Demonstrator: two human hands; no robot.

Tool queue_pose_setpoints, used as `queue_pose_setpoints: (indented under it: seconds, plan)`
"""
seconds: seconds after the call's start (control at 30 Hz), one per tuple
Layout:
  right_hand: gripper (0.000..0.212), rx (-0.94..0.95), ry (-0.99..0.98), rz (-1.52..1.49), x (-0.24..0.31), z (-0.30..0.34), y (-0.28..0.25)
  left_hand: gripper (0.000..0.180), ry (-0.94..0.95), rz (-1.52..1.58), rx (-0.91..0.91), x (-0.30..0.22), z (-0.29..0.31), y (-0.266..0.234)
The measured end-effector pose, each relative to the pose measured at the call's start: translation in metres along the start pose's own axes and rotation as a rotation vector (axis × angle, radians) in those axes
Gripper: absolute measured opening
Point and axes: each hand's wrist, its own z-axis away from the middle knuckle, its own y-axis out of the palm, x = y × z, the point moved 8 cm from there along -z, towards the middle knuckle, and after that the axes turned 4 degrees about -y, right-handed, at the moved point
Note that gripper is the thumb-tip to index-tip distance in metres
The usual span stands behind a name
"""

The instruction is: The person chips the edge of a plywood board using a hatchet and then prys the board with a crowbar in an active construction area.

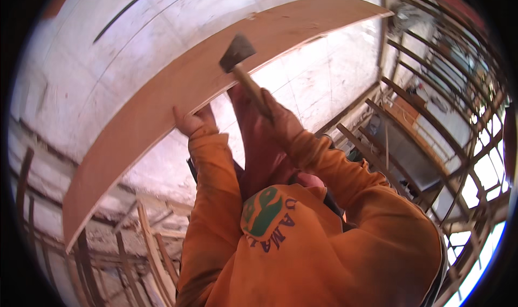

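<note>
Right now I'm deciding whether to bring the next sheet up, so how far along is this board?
Done: the plywood board is already up against the pale ceiling. In hand: the left hand presses its lower edge while the right hand holds a hammer at it. No nails are visible, so fixing looks unfinished.

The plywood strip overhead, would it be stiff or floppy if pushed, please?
The plywood strip looks thin and long, so it would probably flex rather than stay rigid. Its span is wide, so it may sag unsupported. The left hand presses its lower edge; the right hand holds a hammer.
</note>
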Motion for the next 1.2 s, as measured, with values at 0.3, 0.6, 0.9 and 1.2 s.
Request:
queue_pose_setpoints:
  seconds: [0.3,0.6,0.9,1.2]
  plan:
    - [0.06,0.34,0.117,-0.211,0.047,-0.018,-0.033,0.044,0.14,0.08,-0.266,0.011,-0.028,-0.057]
    - [0.059,0.357,-0.313,0.1,0.069,-0.028,-0.021,0.044,0.179,0.011,-0.402,0.0,-0.005,-0.038]
    - [0.053,0.208,-0.221,0.121,0.095,-0.016,-0.063,0.043,0.219,-0.043,-0.493,-0.006,0.005,-0.029]
    - [0.054,0.232,-0.138,0.103,0.066,-0.017,-0.034,0.047,0.241,0.025,-0.323,0.0,-0.018,-0.038]
